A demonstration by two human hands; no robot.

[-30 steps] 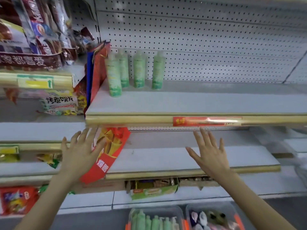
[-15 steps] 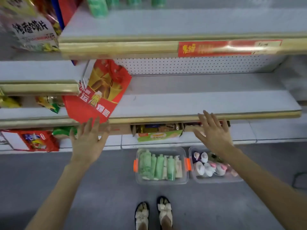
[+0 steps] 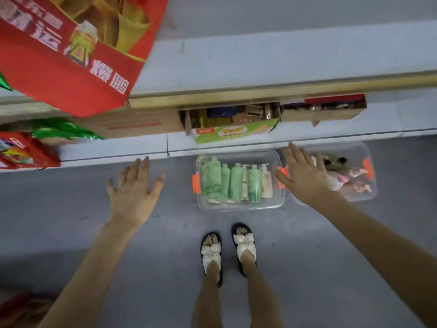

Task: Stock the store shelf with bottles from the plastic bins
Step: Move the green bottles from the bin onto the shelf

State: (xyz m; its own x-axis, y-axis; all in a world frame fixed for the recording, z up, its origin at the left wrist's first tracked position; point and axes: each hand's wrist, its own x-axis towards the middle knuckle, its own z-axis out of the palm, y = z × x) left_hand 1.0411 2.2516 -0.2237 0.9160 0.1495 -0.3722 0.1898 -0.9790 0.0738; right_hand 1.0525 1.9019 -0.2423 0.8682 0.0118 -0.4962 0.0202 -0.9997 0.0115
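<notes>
Two clear plastic bins stand on the grey floor in front of the shelf base. The left bin (image 3: 241, 205) holds several green and white bottles (image 3: 235, 183) lying side by side. The right bin (image 3: 369, 195) holds pink and white bottles (image 3: 354, 183). My left hand (image 3: 134, 190) hovers over bare floor to the left of the bins, fingers spread and holding nothing. My right hand (image 3: 305, 176) hangs above the gap between the two bins, fingers straight and spread, also holding nothing. A pale shelf board (image 3: 260, 60) with a gold front rail runs across the top.
A red carton (image 3: 71, 55) juts out from the shelf at upper left. Cardboard boxes and a green box (image 3: 234, 132) sit under the shelf board. Snack bags (image 3: 28, 147) lie at the left. My feet in sandals (image 3: 228, 249) stand just before the bins.
The view has swung down from the upper shelf with the green bottles to the floor. Both hands have dropped from shelf height toward the bins, staying spread and holding nothing.
</notes>
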